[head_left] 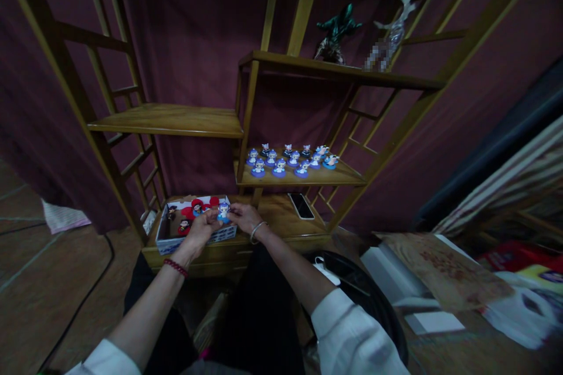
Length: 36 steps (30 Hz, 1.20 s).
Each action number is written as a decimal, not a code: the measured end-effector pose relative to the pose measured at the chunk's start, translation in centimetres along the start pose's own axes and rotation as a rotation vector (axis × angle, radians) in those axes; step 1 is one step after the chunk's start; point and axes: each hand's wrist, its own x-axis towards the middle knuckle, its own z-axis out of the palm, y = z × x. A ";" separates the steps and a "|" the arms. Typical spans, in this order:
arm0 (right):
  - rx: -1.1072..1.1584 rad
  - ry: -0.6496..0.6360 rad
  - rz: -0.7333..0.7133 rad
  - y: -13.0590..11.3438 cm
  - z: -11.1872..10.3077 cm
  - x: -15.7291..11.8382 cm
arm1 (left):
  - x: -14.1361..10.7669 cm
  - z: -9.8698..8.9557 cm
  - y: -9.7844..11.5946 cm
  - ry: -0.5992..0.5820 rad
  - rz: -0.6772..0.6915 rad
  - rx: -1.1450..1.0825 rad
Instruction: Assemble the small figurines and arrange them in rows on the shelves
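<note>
Between my two hands, over the right end of a cardboard box, is a small purple-and-white figurine (223, 212) on a blue base. My left hand (203, 231) pinches it from the left, and my right hand (246, 218) grips its right side. Inside the open box (165, 244) lie several more figurines, among them red ones (197, 207) and a dark one (172, 211). On the shelf (264, 179) above and to the right, several similar purple-and-white figurines (278, 168) stand in rows, with darker ones behind.
A phone (301, 206) lies on the lower board right of my hands. Two larger statuettes, one green (338, 34) and one silvery (396, 29), stand on the upper shelf (347, 72). White boxes (433, 322) and a plastic bag (521, 310) are at the right.
</note>
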 end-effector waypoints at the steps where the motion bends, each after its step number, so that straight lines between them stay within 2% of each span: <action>1: -0.002 0.002 0.000 0.0 -0.2 -0.1 | 0.0 0.1 0.0 -0.035 -0.010 -0.007; 3: -0.027 0.006 -0.007 0.0 -0.7 -0.5 | 0.0 0.4 -0.1 -0.090 -0.024 -0.009; 7: -0.111 -0.007 -0.033 0.0 -1.9 -1.4 | 0.3 1.2 -0.9 -0.085 -0.023 0.043; 13: -0.067 0.011 -0.023 0.4 -4.1 -2.9 | 1.0 3.0 -2.7 -0.157 0.042 0.032; 22: -0.080 0.100 -0.024 0.8 -8.4 -5.3 | -0.6 7.6 -0.9 -0.274 0.040 0.132; 29: -0.108 0.119 -0.049 1.8 -11.3 -7.2 | 0.0 10.4 -2.0 -0.361 0.107 0.160; 33: -0.149 0.157 -0.051 1.2 -13.0 -8.3 | 0.2 12.2 -2.1 -0.405 0.109 0.160; 36: -0.058 0.166 -0.078 0.6 -14.5 -9.1 | -0.1 13.7 -1.6 -0.447 0.178 0.229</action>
